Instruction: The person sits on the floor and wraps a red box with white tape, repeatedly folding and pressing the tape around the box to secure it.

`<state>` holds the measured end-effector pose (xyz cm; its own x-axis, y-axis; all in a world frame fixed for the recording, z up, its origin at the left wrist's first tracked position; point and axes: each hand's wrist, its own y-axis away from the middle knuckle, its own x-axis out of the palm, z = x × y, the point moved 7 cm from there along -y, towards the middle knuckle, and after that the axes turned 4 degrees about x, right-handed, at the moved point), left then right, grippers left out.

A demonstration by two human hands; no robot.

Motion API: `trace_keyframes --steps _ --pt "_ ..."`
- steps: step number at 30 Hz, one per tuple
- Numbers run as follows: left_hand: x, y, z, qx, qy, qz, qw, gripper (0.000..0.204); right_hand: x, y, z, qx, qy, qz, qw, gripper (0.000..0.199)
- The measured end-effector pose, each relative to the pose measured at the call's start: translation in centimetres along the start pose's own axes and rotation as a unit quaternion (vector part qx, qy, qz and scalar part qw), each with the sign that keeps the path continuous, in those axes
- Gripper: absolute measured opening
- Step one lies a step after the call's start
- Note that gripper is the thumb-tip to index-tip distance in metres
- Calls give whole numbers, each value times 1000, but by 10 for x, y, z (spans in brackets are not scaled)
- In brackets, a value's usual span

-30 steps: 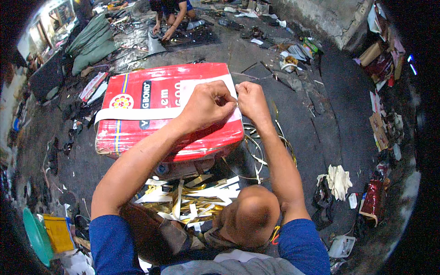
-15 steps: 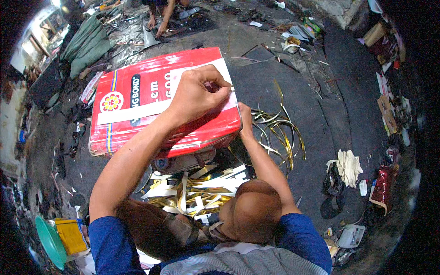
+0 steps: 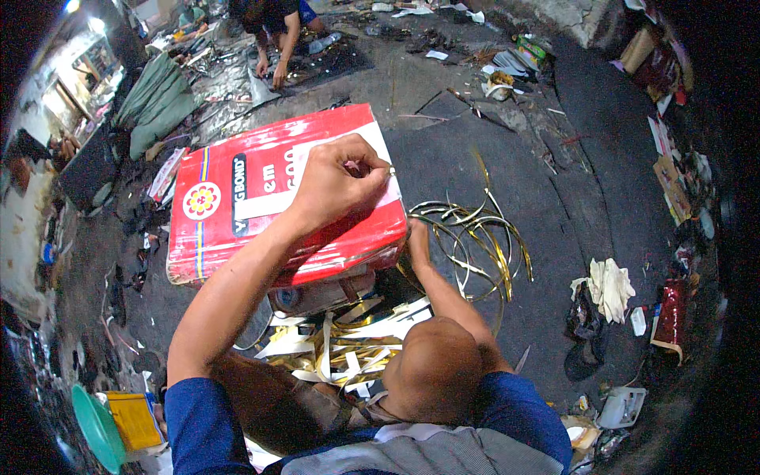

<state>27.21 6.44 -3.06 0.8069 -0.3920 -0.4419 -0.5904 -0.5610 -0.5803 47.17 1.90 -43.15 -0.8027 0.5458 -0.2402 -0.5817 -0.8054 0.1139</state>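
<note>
A red box with a flower emblem lies in front of me on a low support, partly hidden beneath it. My left hand rests on its top near the right end, closed in a pinch. A tiny pale bit shows at the fingertips; what it is I cannot make out. A white strip lies flat on the box and runs under that hand. My right hand is just below the box's right edge, fingers curled and partly hidden. Beside it spreads a loose coil of narrow gold and white strips.
Between my legs lies a heap of white and gold strips. A green basin and yellow container stand lower left. At right lie pale gloves or cloth and a plastic jug. Another person crouches at the far left.
The white strip has slid right across the box; its left end now lies much closer to my left hand. My right hand has dropped slightly toward me. The whole view has shifted a little.
</note>
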Motion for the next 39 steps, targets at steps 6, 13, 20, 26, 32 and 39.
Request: trace_keyframes --steps 6,13,20,26,32,39 --pt "-14 10 10 -23 5 1 1000 9 -7 51 -72 -46 440 20 896 17" --pt "-15 12 -9 32 -57 53 996 14 -2 39 -113 106 364 73 923 28" --pt "-5 13 -25 180 -133 113 968 34 -28 38 -122 146 360 7 921 28" --pt "-15 17 -27 184 -123 135 966 36 -49 45 -72 157 329 -22 931 29" --pt "-11 13 -33 185 -124 148 964 39 -73 37 -93 50 462 -12 885 34" --pt "-12 22 -24 238 -260 141 925 43 -230 -15 -76 96 516 -180 832 31"
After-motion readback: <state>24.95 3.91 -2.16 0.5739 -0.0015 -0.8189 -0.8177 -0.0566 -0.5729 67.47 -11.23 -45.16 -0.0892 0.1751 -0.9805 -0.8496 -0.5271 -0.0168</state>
